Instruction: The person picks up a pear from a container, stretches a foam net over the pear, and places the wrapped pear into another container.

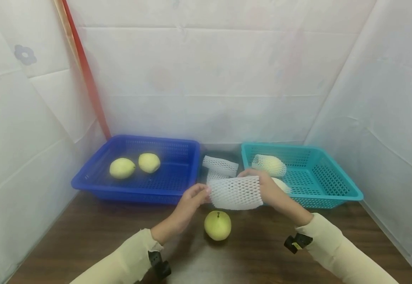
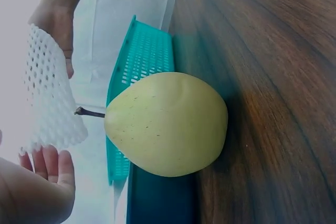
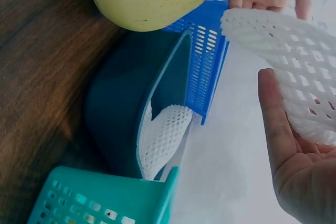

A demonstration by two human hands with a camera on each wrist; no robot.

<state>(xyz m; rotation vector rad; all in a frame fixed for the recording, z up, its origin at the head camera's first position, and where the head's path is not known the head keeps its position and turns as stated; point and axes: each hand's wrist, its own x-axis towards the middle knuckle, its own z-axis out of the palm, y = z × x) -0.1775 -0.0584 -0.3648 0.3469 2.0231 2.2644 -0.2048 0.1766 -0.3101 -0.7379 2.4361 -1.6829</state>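
A white foam fruit net [image 1: 235, 193] is held up level between both hands, above the table. The left hand [image 1: 191, 204] pinches its left end between thumb and fingers. At the other end, the right hand [image 1: 269, 190] grips the net, its fingers partly hidden behind the mesh. Below the net a bare yellow-green pear [image 1: 218, 225] stands on the table, stem up, touched by neither hand. In the left wrist view the pear [image 2: 167, 124] fills the middle, with the net [image 2: 50, 87] above its stem.
A blue basket [image 1: 195, 169] at left holds two bare pears [image 1: 122, 168]. The teal basket [image 1: 337, 169] at right contains pears in foam nets [image 1: 269, 165]. Between them, a dark bin [image 3: 113, 103] holds more foam nets [image 1: 220, 165]. White sheeting [image 1: 206, 79] hangs behind and at the sides.
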